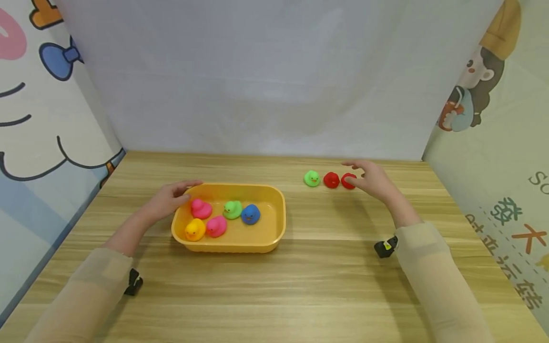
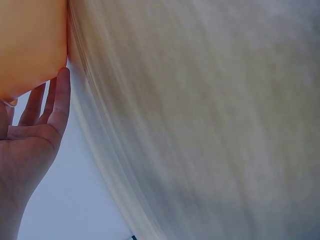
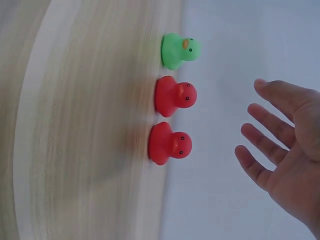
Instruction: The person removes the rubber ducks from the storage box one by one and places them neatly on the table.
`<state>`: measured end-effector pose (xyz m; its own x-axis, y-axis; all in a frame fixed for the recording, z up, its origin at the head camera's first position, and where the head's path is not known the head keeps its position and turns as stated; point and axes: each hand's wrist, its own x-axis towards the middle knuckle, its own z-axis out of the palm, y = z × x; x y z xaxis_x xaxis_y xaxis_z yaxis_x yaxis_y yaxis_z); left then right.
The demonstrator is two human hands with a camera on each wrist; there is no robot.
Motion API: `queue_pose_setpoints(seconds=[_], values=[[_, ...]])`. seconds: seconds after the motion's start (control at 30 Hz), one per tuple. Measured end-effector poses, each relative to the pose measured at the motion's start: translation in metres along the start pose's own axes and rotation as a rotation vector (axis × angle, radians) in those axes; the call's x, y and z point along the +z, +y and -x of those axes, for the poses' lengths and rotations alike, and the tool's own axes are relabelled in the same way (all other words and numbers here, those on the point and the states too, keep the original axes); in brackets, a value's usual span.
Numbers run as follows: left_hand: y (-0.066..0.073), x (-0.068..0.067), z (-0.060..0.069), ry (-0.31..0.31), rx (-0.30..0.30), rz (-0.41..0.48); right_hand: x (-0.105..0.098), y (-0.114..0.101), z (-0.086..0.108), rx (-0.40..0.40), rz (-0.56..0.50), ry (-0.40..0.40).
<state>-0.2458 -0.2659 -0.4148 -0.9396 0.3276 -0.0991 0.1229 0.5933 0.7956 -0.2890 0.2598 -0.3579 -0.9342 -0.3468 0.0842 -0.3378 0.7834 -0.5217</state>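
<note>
At its back left corner, the yellow plastic tray (image 1: 268, 234) is held by my left hand (image 1: 169, 197), thumb at the rim and fingers along the outside wall. In the left wrist view those fingers (image 2: 61, 97) touch the tray's wall (image 2: 32, 45). Inside lie two pink ducks (image 1: 216, 226), a yellow duck (image 1: 195, 230), a green duck (image 1: 233, 209) and a blue duck (image 1: 250, 215). My right hand (image 1: 372, 180) hovers with spread fingers by the rightmost red duck (image 3: 167, 144), apart from it. Another red duck (image 3: 174, 96) and a green duck (image 3: 179, 51) stand beside it.
The wood-grain table (image 1: 257, 295) ends at a pale cloth backdrop (image 1: 274, 95). Printed cartoon panels stand at both sides. Small black objects show at the left wrist (image 1: 134, 282) and at the right wrist (image 1: 386, 247).
</note>
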Motion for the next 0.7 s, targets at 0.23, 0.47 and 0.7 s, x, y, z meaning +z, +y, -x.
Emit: queue_pose_setpoints(seconds=[0.23,0.47,0.7], values=[[-0.001,0.001,0.0,-0.005,-0.002,-0.003,-0.004,-0.018,0.004,-0.049,0.004,0.021],[0.002,0.0,0.001,-0.002,0.001,0.008,-0.009,-0.032,0.01,-0.081,-0.008,0.066],[0.002,0.0,0.002,-0.003,-0.003,0.016,-0.012,-0.05,0.016,-0.1,-0.007,0.118]])
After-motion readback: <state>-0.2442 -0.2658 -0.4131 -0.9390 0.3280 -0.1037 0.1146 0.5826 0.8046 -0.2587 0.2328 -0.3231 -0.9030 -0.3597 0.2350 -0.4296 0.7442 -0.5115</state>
